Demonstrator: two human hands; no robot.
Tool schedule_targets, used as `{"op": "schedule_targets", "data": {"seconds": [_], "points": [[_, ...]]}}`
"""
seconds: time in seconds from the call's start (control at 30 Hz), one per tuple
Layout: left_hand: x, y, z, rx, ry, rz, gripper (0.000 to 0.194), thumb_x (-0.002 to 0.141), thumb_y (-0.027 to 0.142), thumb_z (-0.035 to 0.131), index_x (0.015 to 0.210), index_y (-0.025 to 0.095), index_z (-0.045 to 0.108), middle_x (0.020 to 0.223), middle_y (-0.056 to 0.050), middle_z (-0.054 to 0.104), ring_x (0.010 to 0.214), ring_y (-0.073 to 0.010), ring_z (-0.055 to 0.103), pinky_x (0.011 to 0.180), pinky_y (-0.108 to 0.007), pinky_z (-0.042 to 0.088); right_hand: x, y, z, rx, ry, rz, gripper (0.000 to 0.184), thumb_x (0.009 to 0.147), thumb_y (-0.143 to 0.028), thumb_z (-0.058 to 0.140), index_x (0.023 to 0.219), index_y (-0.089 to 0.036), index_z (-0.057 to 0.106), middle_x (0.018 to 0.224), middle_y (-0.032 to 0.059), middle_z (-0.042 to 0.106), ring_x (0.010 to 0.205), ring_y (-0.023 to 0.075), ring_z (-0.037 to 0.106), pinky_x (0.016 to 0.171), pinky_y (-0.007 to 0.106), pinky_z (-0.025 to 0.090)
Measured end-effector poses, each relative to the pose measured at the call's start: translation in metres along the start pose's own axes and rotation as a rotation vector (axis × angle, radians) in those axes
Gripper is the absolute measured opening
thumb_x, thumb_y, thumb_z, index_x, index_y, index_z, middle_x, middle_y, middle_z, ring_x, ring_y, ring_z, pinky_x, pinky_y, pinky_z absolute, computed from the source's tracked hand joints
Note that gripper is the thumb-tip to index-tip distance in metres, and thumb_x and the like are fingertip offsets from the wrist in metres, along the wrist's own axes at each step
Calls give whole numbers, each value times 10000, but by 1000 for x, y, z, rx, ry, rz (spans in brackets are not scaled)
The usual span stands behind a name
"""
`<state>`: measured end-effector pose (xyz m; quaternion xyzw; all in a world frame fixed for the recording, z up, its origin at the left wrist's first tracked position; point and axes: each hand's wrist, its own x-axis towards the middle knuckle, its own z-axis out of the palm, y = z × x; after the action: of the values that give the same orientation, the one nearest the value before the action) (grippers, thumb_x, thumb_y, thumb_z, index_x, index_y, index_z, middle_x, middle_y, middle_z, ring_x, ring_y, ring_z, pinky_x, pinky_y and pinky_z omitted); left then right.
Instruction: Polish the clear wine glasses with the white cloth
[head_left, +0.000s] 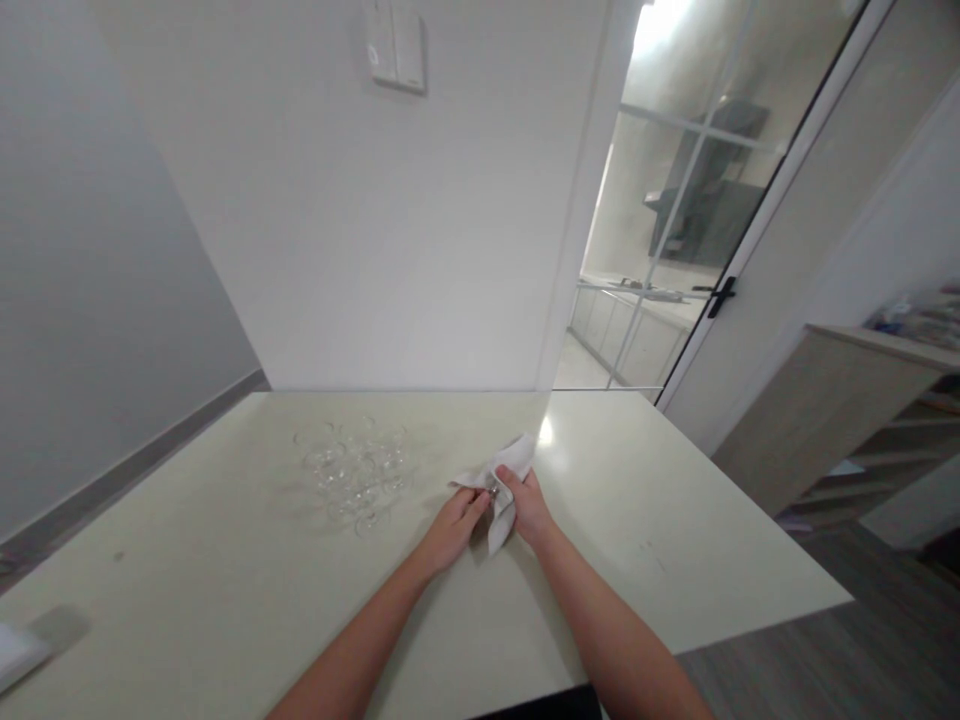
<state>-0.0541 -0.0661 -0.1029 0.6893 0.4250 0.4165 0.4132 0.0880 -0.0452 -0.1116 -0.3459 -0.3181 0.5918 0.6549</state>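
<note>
A white cloth [517, 456] is bunched up in my right hand [531, 508], whose thumb lies on top and whose fingers wrap beneath it. My left hand [452, 528] meets it from the left, fingertips pinched at a small shiny piece [493, 491]. That piece sits against the cloth; most of it is covered, so its exact kind does not show. Left of both hands, several clear round pieces [358, 478] with curved rims lie in a loose cluster on the pale glossy table [285, 620]. They look like glass or clear plastic.
A white wall [390, 250] with a switch plate [396, 45] rises behind the table. At the right are a glass-paned door [660, 200] with a black handle [721, 297] and a wooden shelf unit [832, 400]. Something white [19, 652] lies at the left edge.
</note>
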Motion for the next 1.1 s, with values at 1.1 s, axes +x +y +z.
{"op": "schedule_targets", "data": {"seconds": [1.1], "points": [[10,-1,-24,-403,198,92,489,721,406,694,1123,167,553,1068,-117,657,962,-222,629,817,-332,486,-15,-1,5,-549,-557,-106,553,725,-391,723,1223,-201,577,1097,58,674,1000,212,613,932,383,466]]}}
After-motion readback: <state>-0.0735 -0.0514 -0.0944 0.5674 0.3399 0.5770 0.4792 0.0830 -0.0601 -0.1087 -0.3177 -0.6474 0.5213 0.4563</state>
